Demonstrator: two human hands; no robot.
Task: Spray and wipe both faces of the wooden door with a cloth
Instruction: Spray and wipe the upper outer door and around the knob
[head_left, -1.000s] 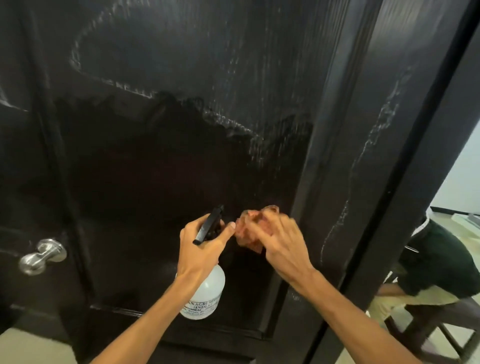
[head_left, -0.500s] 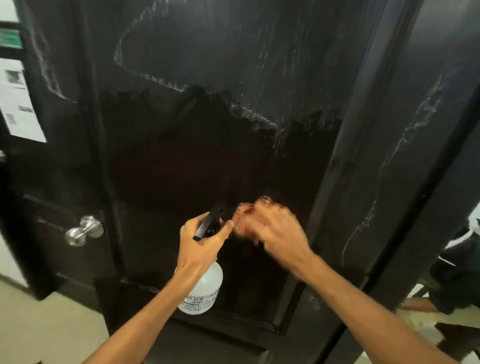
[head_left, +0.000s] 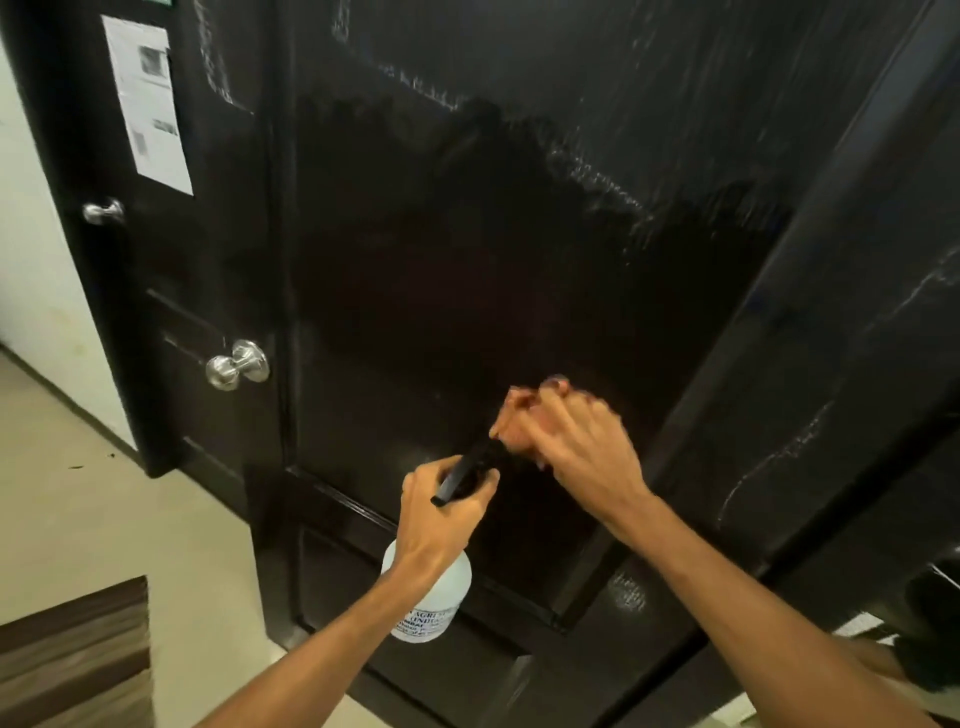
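The dark wooden door (head_left: 467, 260) fills most of the head view, with whitish spray streaks across its upper panel and a darker wiped patch below. My right hand (head_left: 576, 447) presses a bunched orange-red cloth (head_left: 514, 415) against the lower part of the panel. My left hand (head_left: 441, 514) grips the black trigger head of a white spray bottle (head_left: 431, 597), held just below and left of the cloth, close to the door face.
A silver knob (head_left: 236, 364) sits on the door's left stile. A second dark door behind carries a paper notice (head_left: 148, 104) and another knob (head_left: 103, 212). Beige floor (head_left: 104, 519) and a striped brown mat (head_left: 72, 660) lie at lower left. A dark frame post (head_left: 831, 312) stands at right.
The view has swung right to left, bringing the second door, notice and mat into sight. My right hand with the cloth stays on the lower panel; the bottle stays in my left hand.
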